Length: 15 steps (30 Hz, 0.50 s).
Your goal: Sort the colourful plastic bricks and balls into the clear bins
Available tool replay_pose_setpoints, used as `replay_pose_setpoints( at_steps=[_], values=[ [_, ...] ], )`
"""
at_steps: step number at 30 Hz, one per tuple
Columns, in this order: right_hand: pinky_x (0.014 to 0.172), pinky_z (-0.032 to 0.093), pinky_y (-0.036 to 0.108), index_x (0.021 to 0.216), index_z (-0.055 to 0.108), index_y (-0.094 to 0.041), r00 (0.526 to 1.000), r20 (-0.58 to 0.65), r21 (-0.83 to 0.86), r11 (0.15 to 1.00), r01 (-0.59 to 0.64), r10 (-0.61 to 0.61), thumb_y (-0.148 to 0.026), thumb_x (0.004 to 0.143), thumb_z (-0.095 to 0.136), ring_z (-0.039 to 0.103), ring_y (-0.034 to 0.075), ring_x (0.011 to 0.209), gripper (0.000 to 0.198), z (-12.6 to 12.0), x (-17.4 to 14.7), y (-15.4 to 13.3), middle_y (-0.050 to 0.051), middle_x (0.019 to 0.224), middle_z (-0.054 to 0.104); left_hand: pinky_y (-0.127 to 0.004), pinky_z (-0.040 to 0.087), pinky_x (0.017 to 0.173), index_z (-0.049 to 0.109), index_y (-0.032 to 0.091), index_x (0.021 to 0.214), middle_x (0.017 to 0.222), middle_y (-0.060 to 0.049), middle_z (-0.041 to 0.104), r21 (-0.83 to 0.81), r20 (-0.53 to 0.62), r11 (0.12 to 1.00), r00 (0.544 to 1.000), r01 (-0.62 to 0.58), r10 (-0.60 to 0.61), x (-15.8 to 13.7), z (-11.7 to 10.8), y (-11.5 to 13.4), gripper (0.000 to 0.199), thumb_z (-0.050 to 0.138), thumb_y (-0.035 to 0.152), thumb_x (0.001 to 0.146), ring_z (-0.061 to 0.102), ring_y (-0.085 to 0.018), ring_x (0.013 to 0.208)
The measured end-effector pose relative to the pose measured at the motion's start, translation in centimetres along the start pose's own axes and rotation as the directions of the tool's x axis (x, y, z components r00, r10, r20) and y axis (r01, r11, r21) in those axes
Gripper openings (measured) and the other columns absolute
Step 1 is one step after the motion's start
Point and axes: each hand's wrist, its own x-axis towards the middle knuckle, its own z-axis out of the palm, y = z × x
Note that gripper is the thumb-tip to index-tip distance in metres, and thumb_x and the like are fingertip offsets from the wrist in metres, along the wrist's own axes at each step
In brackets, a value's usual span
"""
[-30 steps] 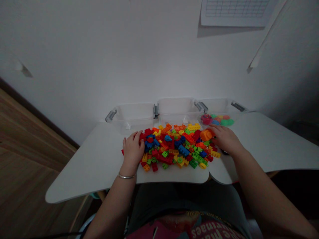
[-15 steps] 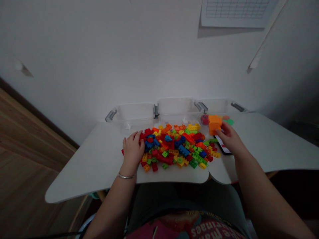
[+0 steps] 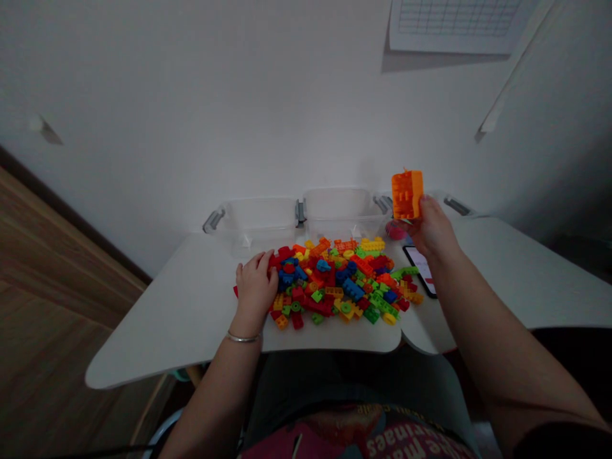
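Orange block, gripped by the right hand, is now raised higher, right of centre, separated from the pile.

Stretches wide as a white desk, with a notch in the front edge. Carries a loose heap of toy bricks across the middle, in red, orange, yellow, green and blue. Bears 3 clear bins in a row behind that heap. Also holds a phone, flat, near the bricks' right end.
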Motion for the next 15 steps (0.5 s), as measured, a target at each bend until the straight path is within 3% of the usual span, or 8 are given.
replay_pose_setpoints(
  at_steps=[3,5,10,12,15],
  values=[
    [0.073,0.057,0.035,0.109,0.048,-0.027,0.999,-0.033,-0.09,0.996,-0.015,0.012,-0.039,0.086,0.046,0.064,0.019,0.092,0.026,2.0,2.2,-0.6,0.005,0.108,0.062,-0.057,0.029,0.111,0.054,0.022,0.134,0.134,-0.011,0.058,-0.001,0.003,1.0,1.0,0.001,-0.001,0.1,-0.2,-0.2,0.046,0.043,0.025,0.09,0.054,-0.029,0.121],
    [0.073,0.056,0.035,0.11,0.048,-0.026,0.998,-0.034,-0.232,0.972,0.036,-0.046,-0.036,0.082,0.048,0.063,0.019,0.091,0.03,3.2,3.2,-0.6,0.005,0.111,0.061,-0.057,0.03,0.111,0.054,0.022,0.134,0.134,-0.012,0.058,0.002,0.002,1.0,1.0,-0.002,0.002,0.1,-0.3,-0.3,0.045,0.043,0.025,0.09,0.055,-0.029,0.12],
    [0.078,0.052,0.037,0.109,0.052,-0.02,0.962,0.054,-0.609,0.755,0.245,-0.269,-0.043,0.076,0.057,0.06,0.022,0.094,0.041,5.9,3.8,0.0,0.012,0.112,0.061,-0.055,0.03,0.112,0.054,0.022,0.134,0.134,-0.012,0.059,0.007,0.004,1.0,1.0,0.003,-0.003,0.2,-0.4,-0.4,0.046,0.044,0.025,0.09,0.055,-0.029,0.121],
    [0.079,0.05,0.037,0.107,0.055,-0.019,0.954,0.149,-0.662,0.69,0.293,-0.262,-0.045,0.077,0.058,0.06,0.023,0.095,0.039,7.0,3.5,0.1,0.012,0.11,0.063,-0.055,0.03,0.112,0.054,0.022,0.134,0.134,-0.011,0.059,0.005,0.002,1.0,1.0,0.002,-0.002,0.3,-0.5,-0.4,0.046,0.044,0.025,0.089,0.054,-0.028,0.121],
    [0.077,0.048,0.035,0.097,0.062,-0.021,0.947,0.289,-0.738,0.597,0.314,-0.14,-0.042,0.082,0.056,0.063,0.022,0.085,0.026,8.7,3.0,0.0,0.008,0.101,0.07,-0.055,0.03,0.112,0.054,0.022,0.134,0.133,-0.011,0.059,0.002,-0.002,1.0,1.0,0.002,-0.002,0.4,-0.4,-0.5,0.045,0.043,0.025,0.09,0.055,-0.028,0.12]
  ],
)
